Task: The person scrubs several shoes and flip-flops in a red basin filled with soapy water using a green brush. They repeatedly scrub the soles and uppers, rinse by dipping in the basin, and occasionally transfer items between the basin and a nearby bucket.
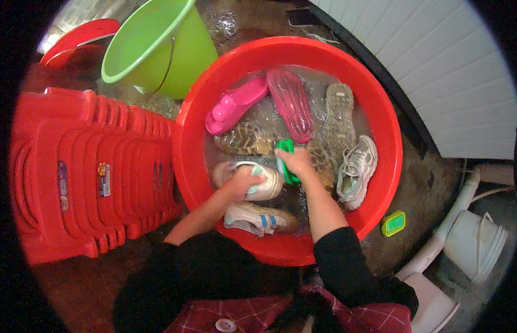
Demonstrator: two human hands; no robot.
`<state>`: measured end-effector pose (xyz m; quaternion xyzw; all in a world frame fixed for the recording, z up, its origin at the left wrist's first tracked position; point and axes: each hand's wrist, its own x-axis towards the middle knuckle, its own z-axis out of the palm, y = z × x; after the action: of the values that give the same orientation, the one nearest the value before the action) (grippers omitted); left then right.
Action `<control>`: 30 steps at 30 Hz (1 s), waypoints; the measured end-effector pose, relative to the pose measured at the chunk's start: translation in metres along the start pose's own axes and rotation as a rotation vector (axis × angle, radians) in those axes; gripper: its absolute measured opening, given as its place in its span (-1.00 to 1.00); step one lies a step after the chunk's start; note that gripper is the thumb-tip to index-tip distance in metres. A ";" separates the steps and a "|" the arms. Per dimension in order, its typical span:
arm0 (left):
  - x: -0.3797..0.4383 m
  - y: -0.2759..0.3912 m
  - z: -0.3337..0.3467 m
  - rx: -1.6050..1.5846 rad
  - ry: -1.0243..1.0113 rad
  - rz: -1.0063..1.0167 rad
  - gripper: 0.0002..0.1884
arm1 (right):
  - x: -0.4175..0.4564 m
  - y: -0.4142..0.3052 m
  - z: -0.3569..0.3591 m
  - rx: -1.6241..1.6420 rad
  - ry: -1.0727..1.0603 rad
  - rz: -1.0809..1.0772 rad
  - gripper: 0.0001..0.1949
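My left hand [242,183] grips a white sneaker [272,186] with mint-green trim, held low over murky water in a large red plastic basin [391,137]. In my right hand [301,160] is a green scrubbing brush [286,146], close to the sneaker's toe. Below that shoe lies a white sneaker with blue stripes [258,219]. A grey-white lace-up sneaker [359,171] leans against the basin's right side. Farther up float a pink slipper [239,103], an upturned pink slipper [289,104] and a shoe with its pale sole up [339,110]. Brown patterned soles [246,139] show around my hands.
Left of the basin, red plastic stools [129,162] lie stacked on their side. A light-green bucket [192,54] stands at upper left. On the wet floor at right are a yellow-green soap box [393,223], a white pipe [444,237] and a white bucket [471,245]. A white panelled surface [433,70] borders the upper right.
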<state>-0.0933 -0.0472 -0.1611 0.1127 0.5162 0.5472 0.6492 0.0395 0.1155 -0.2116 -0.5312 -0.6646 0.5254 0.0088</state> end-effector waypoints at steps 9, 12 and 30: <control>-0.021 0.053 0.003 -0.114 0.006 -0.050 -0.70 | -0.071 0.064 0.008 -0.317 0.028 -0.271 -0.64; -0.026 0.052 0.007 -0.122 0.059 -0.046 -0.74 | -0.087 0.022 -0.027 -0.018 0.105 -0.127 -0.65; -0.044 0.006 0.001 0.745 -0.424 0.378 -0.65 | -0.016 0.006 0.001 -0.466 0.084 -0.115 -0.47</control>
<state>-0.0896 -0.0804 -0.1327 0.5395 0.5040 0.3981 0.5444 0.0506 0.1026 -0.2077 -0.5013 -0.7962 0.3340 -0.0565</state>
